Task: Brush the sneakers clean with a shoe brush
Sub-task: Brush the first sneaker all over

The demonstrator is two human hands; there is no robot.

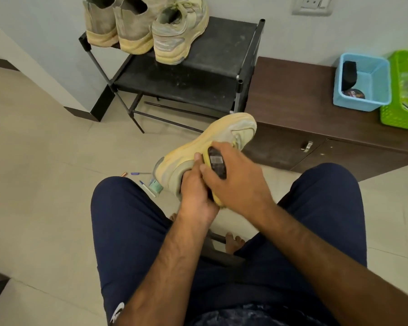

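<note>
- Head view, nearest: two knees in navy trousers [132, 222], with bare toes on the pale tiled floor [33, 184] between them.
- Left hand [193, 196] grips the sneaker [224, 135] at its heel end. The thumb lies up along the side; the fingers are hidden and seem tucked into the opening.
- Right hand [238, 184] is curled over the shoe brush [217, 163], holding it by its black back, which carries a grey label. Pale yellow bristles show at both ends, pressed against the sneaker's side.
- That sneaker is held off the floor above the knees, tilted, with its toe pointing far and right. It is dusty tan-yellow with a thick, ridged sole and greyish panels near the heel.
- Left of the sneaker, pens [147, 188] lie on the tiles.
- Farther off, a black shoe rack [222, 55] holds a second sneaker [181, 31], equally grimy, with tan boots [118, 24] to its left.
- Right of the rack, a low brown cabinet [292, 90] carries a blue basket [372, 100] and a green basket [393, 116], touching.
- On the far wall is a socket [312, 4].
</note>
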